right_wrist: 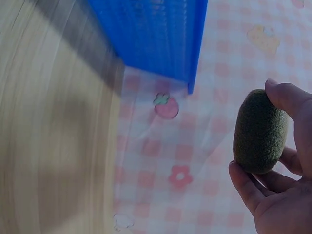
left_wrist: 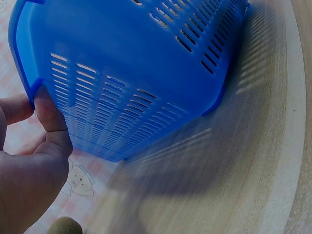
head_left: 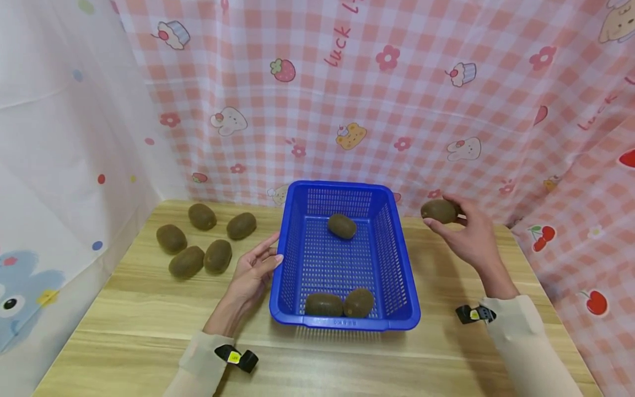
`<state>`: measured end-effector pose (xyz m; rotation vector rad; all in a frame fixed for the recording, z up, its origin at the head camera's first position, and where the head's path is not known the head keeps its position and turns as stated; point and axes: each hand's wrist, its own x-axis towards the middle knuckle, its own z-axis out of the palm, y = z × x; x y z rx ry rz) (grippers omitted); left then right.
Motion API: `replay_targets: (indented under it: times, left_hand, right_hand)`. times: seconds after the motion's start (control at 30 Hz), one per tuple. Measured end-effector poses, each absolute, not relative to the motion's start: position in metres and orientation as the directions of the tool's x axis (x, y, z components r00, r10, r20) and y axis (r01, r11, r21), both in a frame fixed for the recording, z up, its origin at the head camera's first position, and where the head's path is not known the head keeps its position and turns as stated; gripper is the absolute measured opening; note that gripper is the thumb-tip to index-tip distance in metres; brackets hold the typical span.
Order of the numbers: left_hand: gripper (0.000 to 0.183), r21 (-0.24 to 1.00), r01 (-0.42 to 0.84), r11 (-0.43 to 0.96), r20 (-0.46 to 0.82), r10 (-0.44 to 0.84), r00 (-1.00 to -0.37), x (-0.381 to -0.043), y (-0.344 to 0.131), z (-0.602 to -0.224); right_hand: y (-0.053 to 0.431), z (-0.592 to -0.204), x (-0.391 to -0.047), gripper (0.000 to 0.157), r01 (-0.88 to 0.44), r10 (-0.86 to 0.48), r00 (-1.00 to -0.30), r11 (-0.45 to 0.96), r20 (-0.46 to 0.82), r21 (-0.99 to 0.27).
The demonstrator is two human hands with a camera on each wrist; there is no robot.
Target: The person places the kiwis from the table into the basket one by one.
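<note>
My left hand [head_left: 253, 275] pinches the left rim of a blue plastic basket [head_left: 404, 264], its thumb over the edge and fingers against the outside, as the left wrist view [left_wrist: 29, 161] also shows. To the right of the basket, my right hand [head_left: 468, 231] holds a brown kiwi [head_left: 439, 211] between thumb and fingers, above the table. The right wrist view shows this kiwi [right_wrist: 260, 131] gripped at its two ends. Inside the basket lie a kiwi [head_left: 342, 226] toward the back and two kiwis [head_left: 324, 305] [head_left: 359, 302] side by side at the front wall.
Several loose kiwis [head_left: 186, 262] lie on the wooden table [head_left: 149, 309] left of the basket. A pink checked cloth [head_left: 317, 110] hangs behind the table and along its right side, and a white patterned cloth [head_left: 59, 138] hangs on the left.
</note>
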<state>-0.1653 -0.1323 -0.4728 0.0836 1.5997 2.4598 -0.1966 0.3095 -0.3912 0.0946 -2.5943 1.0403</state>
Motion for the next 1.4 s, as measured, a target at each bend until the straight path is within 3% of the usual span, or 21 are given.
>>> replay_targets:
  times: [0.17,0.9,1.4]
  left_hand:
    - [0.064,0.910,-0.137,-0.392,-0.057,0.210,-0.976,-0.166,-0.133,-0.474]
    - [0.065,0.911,-0.143,-0.387,-0.073,0.191,-0.979,-0.167,-0.132,-0.475]
    - [0.065,0.910,-0.139,-0.390,-0.069,0.188,-0.980,-0.167,-0.131,-0.475]
  right_hand:
    - [0.297,-0.386,-0.196,0.065,-0.257,0.015,-0.923,0.719,0.384,-0.646]
    - [0.248,-0.367,-0.190,0.068,-0.442,-0.184,-0.877,0.667,0.443,-0.599]
    - [0.211,-0.359,-0.188,0.067,-0.459,-0.299,-0.888,0.639,0.350,-0.617]
